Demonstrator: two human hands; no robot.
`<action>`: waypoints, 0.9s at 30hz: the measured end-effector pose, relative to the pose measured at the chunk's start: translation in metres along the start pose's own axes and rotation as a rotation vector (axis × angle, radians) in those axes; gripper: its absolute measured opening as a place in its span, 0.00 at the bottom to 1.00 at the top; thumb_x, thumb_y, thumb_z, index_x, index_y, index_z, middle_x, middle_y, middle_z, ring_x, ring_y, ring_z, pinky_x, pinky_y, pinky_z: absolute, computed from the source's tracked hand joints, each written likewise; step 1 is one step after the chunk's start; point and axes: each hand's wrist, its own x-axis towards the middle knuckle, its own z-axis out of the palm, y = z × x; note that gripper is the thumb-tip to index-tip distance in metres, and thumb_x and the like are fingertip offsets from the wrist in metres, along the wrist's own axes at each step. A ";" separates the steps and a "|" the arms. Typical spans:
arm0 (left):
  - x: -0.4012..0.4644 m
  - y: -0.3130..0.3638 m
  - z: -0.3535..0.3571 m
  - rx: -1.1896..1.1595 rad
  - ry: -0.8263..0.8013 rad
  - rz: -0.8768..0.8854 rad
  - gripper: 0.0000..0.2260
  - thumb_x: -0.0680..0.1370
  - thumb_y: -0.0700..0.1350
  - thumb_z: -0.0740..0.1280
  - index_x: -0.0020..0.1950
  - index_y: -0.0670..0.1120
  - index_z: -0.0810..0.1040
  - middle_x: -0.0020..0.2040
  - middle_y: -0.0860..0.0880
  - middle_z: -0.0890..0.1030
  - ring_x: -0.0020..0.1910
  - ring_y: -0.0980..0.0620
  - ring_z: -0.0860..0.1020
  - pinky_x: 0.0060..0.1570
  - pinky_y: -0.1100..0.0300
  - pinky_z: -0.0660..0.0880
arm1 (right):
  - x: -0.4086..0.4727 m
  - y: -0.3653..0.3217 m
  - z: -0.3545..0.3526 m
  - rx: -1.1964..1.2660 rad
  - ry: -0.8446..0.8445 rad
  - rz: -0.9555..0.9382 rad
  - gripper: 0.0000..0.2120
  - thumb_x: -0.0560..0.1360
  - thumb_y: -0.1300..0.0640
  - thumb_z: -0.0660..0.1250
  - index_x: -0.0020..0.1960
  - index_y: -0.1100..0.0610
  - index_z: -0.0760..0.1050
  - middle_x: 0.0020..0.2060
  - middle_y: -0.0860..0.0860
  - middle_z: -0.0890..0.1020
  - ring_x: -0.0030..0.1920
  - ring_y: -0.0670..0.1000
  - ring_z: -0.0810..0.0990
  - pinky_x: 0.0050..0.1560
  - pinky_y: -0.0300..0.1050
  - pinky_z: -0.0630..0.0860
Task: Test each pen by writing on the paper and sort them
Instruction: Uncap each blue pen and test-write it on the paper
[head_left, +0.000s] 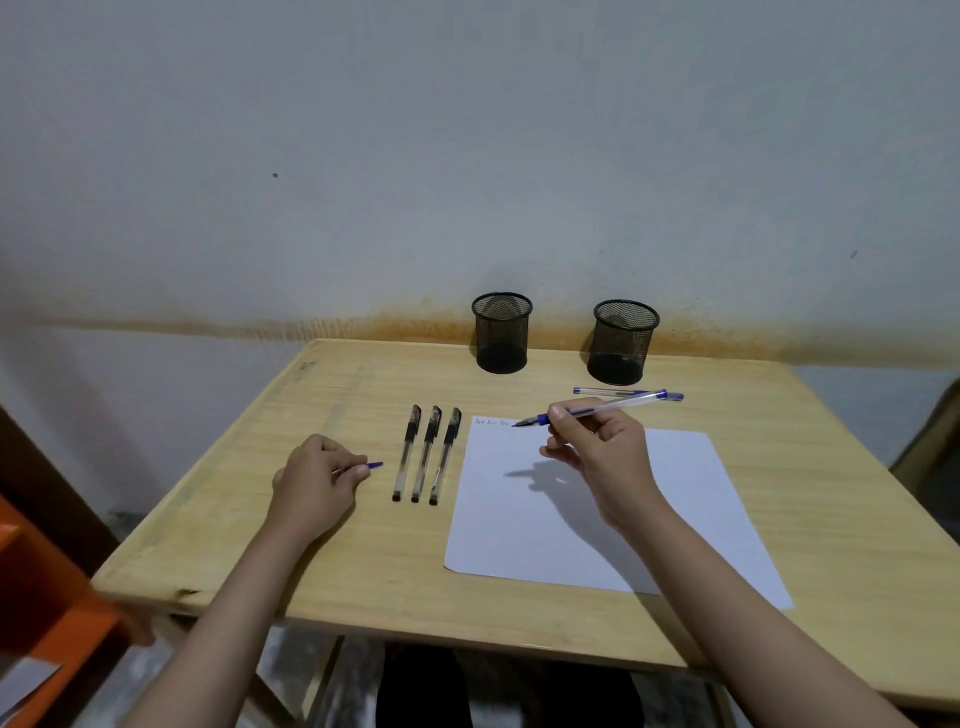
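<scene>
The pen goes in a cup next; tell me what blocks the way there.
Nothing visible does. The right hand holds the pen over the paper's top edge. Another blue pen lies flat on the table before the right cup, low enough to pass over. The left cup is unobstructed.

The worktop (519, 613) is pale, grained wood with a matt finish. The paper (597, 519) is smooth; both cups (502, 332) (622, 340) are black wire mesh.
</scene>
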 end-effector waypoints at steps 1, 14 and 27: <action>0.000 0.000 0.002 0.018 0.006 0.008 0.08 0.75 0.46 0.69 0.52 0.48 0.83 0.46 0.52 0.74 0.49 0.51 0.73 0.49 0.53 0.69 | 0.000 0.000 0.000 -0.001 0.001 0.002 0.03 0.74 0.62 0.68 0.45 0.61 0.80 0.32 0.53 0.79 0.32 0.46 0.79 0.47 0.52 0.81; -0.024 0.092 0.026 -0.273 -0.031 0.218 0.18 0.77 0.50 0.63 0.66 0.47 0.73 0.59 0.52 0.70 0.59 0.54 0.71 0.56 0.59 0.68 | 0.016 -0.004 -0.015 -0.041 0.082 0.020 0.02 0.72 0.64 0.71 0.45 0.61 0.80 0.30 0.51 0.79 0.30 0.46 0.79 0.42 0.46 0.83; -0.026 0.119 0.094 0.237 -0.442 0.369 0.34 0.77 0.65 0.48 0.77 0.49 0.45 0.78 0.47 0.40 0.76 0.49 0.37 0.75 0.47 0.41 | 0.062 0.022 -0.012 -0.139 0.167 0.109 0.08 0.74 0.68 0.63 0.37 0.61 0.72 0.32 0.57 0.79 0.34 0.50 0.81 0.45 0.48 0.82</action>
